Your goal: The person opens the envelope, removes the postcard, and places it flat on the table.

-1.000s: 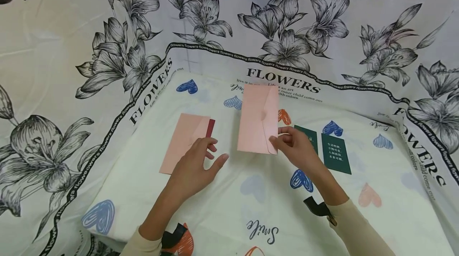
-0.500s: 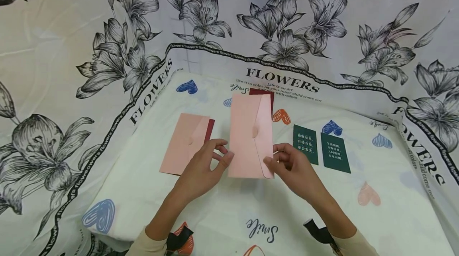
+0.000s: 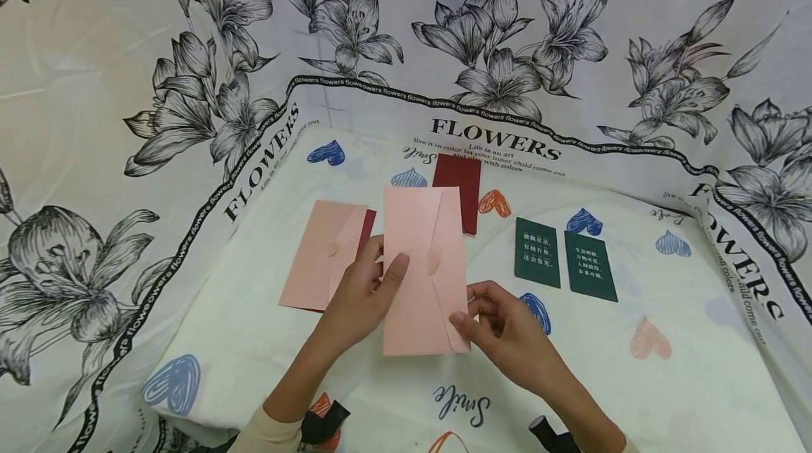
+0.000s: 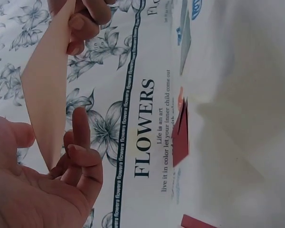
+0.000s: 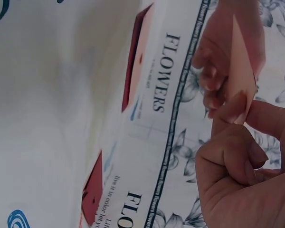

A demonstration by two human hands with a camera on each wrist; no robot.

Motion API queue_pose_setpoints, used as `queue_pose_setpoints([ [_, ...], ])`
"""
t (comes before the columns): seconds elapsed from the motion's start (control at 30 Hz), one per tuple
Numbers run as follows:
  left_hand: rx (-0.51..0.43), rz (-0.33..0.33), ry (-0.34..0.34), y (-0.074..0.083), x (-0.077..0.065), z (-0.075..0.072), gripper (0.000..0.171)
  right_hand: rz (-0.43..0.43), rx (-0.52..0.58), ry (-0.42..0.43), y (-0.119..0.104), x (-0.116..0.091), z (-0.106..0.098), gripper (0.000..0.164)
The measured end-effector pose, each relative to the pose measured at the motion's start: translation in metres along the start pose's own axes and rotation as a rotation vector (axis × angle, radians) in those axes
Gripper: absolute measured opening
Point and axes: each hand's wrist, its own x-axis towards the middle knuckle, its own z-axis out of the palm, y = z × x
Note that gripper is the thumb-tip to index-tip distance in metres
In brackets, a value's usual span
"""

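You hold the pink envelope (image 3: 415, 277) between both hands, raised above the cloth (image 3: 254, 361). Your left hand (image 3: 352, 301) grips its left edge, thumb laid across the near face and fingers behind. Your right hand (image 3: 517, 347) pinches the lower right edge near the corner, thumb in front.

The envelope is pale, long and rectangular, its long sides running away from you. A flap lies along its right side, with slanting edges meeting at a rounded tip near the middle. The flap appears to lie flat; whether it is sealed cannot be determined. Seen from the left wrist, the envelope stands edge-up and shows a plain face.

A second envelope (image 3: 311, 249) lies beyond your left hand, a dark red strip showing along its right side. A dark red card (image 3: 459, 171) sits behind the held envelope, partly covered by it in the head view. Two green cards (image 3: 536, 256) with white lettering lie side by side beyond your right hand, slightly apart.
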Motion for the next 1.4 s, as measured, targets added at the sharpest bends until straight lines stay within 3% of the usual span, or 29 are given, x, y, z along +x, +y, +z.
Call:
queue_pose_setpoints([
  [0.23, -0.026, 0.02, 0.09, 0.0, 0.002, -0.001, 0.041, -0.028, 0.0, -0.011, 0.006, -0.004, 0.004, 0.041],
  [0.37, -0.092, 0.02, 0.101, 0.002, 0.002, -0.001, 0.037, -0.015, -0.021, 0.014, 0.009, -0.004, 0.007, 0.039],
  [0.53, -0.084, 0.04, 0.128, 0.003, 0.0, 0.0, 0.035, -0.08, -0.154, 0.129, 0.011, -0.001, 0.01, 0.039],
  [0.73, -0.037, 0.091, 0.154, 0.001, -0.006, 0.01, 0.033, -0.217, -0.308, 0.247, 0.013, 0.005, 0.014, 0.056],
  [0.93, -0.039, 0.138, 0.164, 0.003, -0.012, 0.021, 0.033, -0.217, -0.422, 0.288, 0.011, 0.008, 0.018, 0.066],
  [1.1, -0.039, 0.129, 0.152, 0.004, -0.014, 0.021, 0.033, -0.2, -0.432, 0.278, 0.012, 0.006, 0.018, 0.055],
  [1.4, -0.025, 0.127, 0.127, 0.001, -0.014, 0.017, 0.033, -0.271, -0.373, 0.258, 0.015, 0.001, 0.009, 0.044],
])
